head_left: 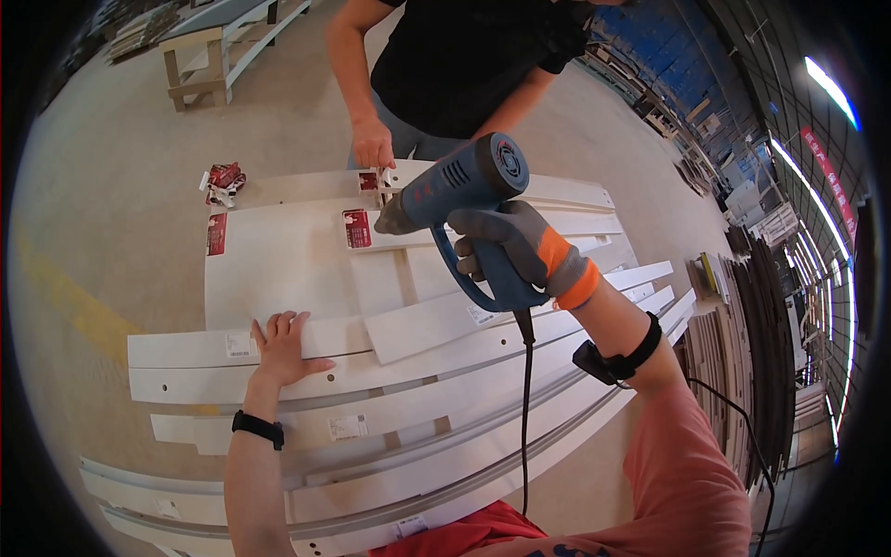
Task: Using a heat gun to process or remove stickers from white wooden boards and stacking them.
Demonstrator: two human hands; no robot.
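My right hand [520,246], in a grey and orange work glove, grips a blue corded heat gun [455,190]. Its nozzle points to the left, above a white board with a red label [357,229]. Bare and with fingers spread, my left hand [281,350] presses flat on a long white board [186,348] at the left. A small white sticker [241,344] lies just left of those fingers. Part of the panel's middle is hidden behind the heat gun.
Several long white boards [408,418] lie side by side toward me. Across the panel a co-worker's hand [373,144] is by a red label. Red-and-white wrappings [223,183] sit at the far left corner. The black power cord [527,418] hangs down over the boards.
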